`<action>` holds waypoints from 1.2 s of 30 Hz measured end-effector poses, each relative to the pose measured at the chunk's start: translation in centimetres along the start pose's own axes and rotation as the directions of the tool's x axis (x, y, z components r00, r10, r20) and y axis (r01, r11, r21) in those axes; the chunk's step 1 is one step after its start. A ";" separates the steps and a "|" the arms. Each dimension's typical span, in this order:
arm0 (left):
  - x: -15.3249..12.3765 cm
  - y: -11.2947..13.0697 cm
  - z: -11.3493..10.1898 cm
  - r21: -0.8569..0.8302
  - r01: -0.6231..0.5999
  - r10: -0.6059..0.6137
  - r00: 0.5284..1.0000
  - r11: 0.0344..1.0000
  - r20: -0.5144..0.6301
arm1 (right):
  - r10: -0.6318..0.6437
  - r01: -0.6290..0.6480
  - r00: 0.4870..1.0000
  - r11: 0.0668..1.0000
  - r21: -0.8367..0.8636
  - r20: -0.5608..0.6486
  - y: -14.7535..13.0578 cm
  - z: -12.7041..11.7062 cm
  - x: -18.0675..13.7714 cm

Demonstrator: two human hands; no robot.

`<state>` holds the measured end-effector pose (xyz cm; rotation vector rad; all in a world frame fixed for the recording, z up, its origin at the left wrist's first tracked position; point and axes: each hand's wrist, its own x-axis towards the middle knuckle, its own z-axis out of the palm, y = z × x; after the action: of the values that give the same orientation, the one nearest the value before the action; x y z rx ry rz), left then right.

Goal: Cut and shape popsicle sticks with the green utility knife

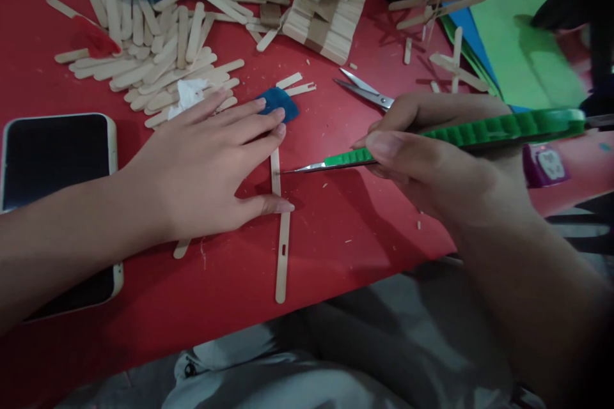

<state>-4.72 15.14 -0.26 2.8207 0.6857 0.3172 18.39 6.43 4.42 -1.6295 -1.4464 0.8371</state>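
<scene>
My left hand (206, 172) lies flat with fingers spread, its thumb pressing across a wooden craft stick (283, 236) on the red table. A small slot is cut through the stick's lower half. Its upper part runs under my fingers, and the fingertips rest by a blue scrap (279, 104). Closed around a green-handled craft knife (352, 157), my right hand (441, 166) holds it nearly level. The knife's thin metal tip meets or nearly meets the stick between my left thumb and index finger. Scissors (367, 91), their handles hidden, lie beyond my right hand.
A heap of craft sticks (158, 70) spreads at the back left, near a banded stick bundle (326, 22). A phone (57, 153) lies under my left forearm. Stick assemblies (432, 9) and green sheets (513, 32) are at the back right. The table's front edge borders my lap.
</scene>
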 end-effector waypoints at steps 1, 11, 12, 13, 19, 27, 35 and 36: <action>0.0 0.0 -0.1 0.001 -0.001 0.001 1.000 1.000 0.002 | -0.011 0.011 1.000 1.000 0.009 0.011 0.0 -0.1 0.0; 0.0 -0.1 -0.2 0.012 0.015 -0.015 1.000 1.000 0.019 | -0.104 0.105 0.992 0.994 -0.022 0.068 0.1 -0.7 0.2; 0.0 -0.1 -0.2 0.012 0.016 -0.017 1.000 1.000 0.021 | -0.103 0.105 0.992 0.994 -0.021 0.069 0.1 -0.7 0.2; 0.0 -0.1 -0.2 0.011 0.018 -0.018 1.000 1.000 0.023 | -0.100 0.101 0.992 0.995 -0.021 0.071 0.0 -0.6 0.2; 0.0 0.1 -0.3 0.002 0.036 -0.036 0.998 0.999 0.043 | -0.080 0.081 0.996 0.997 -0.018 0.049 0.1 -0.6 0.0; -0.1 0.0 0.0 -0.003 0.023 -0.023 1.000 1.000 0.007 | -0.125 0.124 0.992 0.991 -0.047 -0.016 0.0 -0.1 -0.8; -0.2 0.4 -0.1 0.095 0.017 -0.016 1.000 0.995 -0.010 | -0.151 0.115 0.967 0.978 -0.176 -0.207 -1.0 2.1 -2.0; -0.3 0.5 -0.1 0.123 0.009 -0.008 1.000 0.992 -0.010 | -0.176 0.143 0.969 0.972 -0.186 -0.175 -1.0 2.1 -2.0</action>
<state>-4.77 14.60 -0.13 2.9330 0.7436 0.2971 15.87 4.76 4.23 -1.6439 -1.5232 0.4618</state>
